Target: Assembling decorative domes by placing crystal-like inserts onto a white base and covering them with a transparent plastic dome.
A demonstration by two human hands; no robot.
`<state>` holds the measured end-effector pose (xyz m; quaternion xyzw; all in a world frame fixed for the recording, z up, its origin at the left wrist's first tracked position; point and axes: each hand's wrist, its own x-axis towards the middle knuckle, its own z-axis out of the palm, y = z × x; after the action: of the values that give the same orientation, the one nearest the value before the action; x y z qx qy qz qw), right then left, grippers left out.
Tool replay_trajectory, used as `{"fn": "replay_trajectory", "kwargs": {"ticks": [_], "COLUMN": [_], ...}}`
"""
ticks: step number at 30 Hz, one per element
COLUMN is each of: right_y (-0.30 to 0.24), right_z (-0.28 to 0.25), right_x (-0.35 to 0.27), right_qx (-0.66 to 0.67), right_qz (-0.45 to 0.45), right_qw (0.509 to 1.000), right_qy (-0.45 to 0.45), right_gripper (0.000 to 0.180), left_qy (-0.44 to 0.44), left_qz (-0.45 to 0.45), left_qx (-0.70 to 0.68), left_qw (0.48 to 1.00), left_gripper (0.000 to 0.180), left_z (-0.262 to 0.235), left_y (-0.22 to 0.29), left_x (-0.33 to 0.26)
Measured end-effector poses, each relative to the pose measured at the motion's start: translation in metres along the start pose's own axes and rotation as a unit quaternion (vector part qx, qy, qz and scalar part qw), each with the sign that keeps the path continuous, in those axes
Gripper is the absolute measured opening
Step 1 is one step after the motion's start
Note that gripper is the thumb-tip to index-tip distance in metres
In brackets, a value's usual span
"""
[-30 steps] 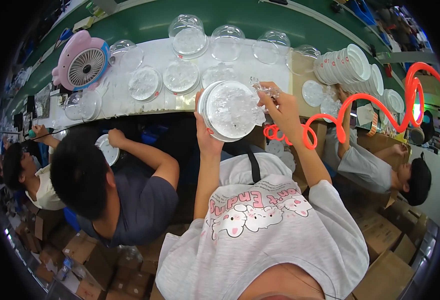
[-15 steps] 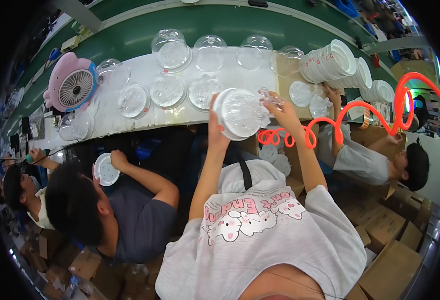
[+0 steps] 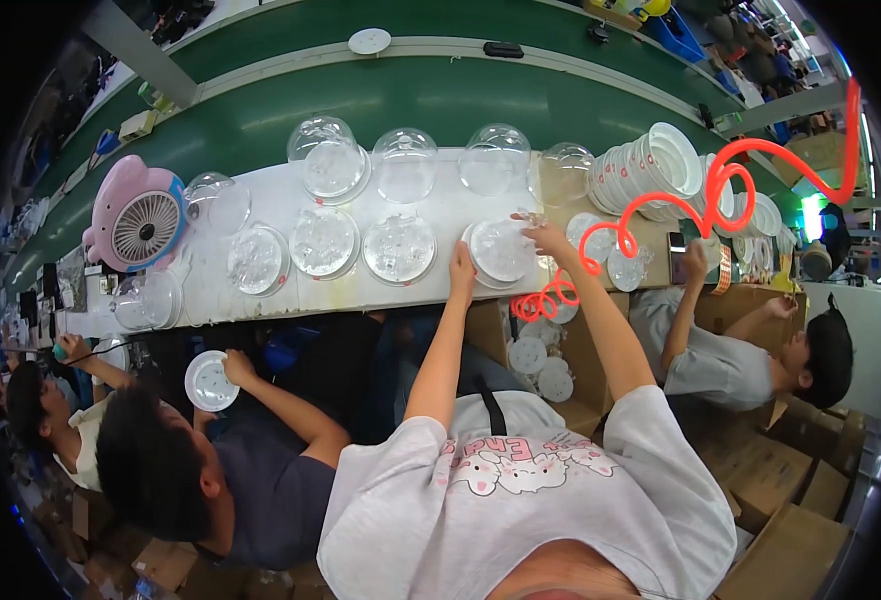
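Observation:
A white round base (image 3: 502, 252) with clear, crinkled plastic on its top is at the table's front edge. My left hand (image 3: 463, 272) grips its left rim, thumb and fingers closed on the edge. Just off the right rim, my right hand (image 3: 551, 240) pinches a clear plastic piece (image 3: 531, 219), whose exact shape I cannot make out. Similar white bases topped with clear plastic stand in a row to the left, the nearest base (image 3: 401, 250) beside mine. Behind them are clear domes, one dome (image 3: 495, 160) straight ahead.
Stacked white round bases (image 3: 651, 165) stand at the right behind a coiled red hose (image 3: 626, 225). A pink fan (image 3: 139, 218) is at the table's left end. Co-workers sit on both sides; the left one holds a white disc (image 3: 212, 381). An open carton (image 3: 586, 400) stands below the table.
The white base has gone from tilted in my left hand to lying flatter at the table's edge. Both hands have moved forward with it. The right co-worker's hand has drawn back from the table.

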<state>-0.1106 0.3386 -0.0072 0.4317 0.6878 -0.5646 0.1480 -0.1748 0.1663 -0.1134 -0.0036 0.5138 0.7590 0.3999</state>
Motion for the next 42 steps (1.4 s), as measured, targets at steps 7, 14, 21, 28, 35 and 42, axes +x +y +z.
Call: {"fn": "replay_trajectory", "kwargs": {"ticks": [7, 14, 21, 28, 35, 42], "right_y": [0.016, -0.015, -0.023, -0.032, -0.062, -0.038], "right_z": [0.015, 0.036, 0.058, 0.072, 0.079, 0.088], "right_x": [0.047, 0.025, 0.035, 0.054, 0.052, -0.116], "right_qx": [-0.200, -0.092, -0.125, -0.156, -0.147, -0.272], "right_qz": [-0.268, 0.062, 0.012, -0.040, -0.013, -0.399], "right_qw": [0.942, 0.993, 0.992, 0.987, 0.989, 0.875], "right_qy": [0.037, 0.032, 0.010, 0.010, -0.034, -0.021], "right_gripper": [0.040, 0.062, 0.063, 0.060, 0.086, 0.075], "left_qy": [0.208, 0.128, 0.142, 0.157, 0.187, 0.179], "left_qz": [0.096, 0.137, 0.201, 0.225, 0.228, 0.223], "left_qx": [0.473, 0.480, 0.532, 0.541, 0.555, 0.569], "left_qw": [0.851, 0.857, 0.810, 0.795, 0.778, 0.771], "left_gripper": [0.027, 0.029, 0.029, 0.026, 0.027, 0.023], "left_z": [0.010, -0.034, -0.082, -0.098, -0.123, -0.133], "left_y": [0.016, 0.024, 0.041, 0.050, 0.049, 0.048], "left_x": [-0.023, -0.075, -0.081, -0.076, -0.063, -0.079]}}
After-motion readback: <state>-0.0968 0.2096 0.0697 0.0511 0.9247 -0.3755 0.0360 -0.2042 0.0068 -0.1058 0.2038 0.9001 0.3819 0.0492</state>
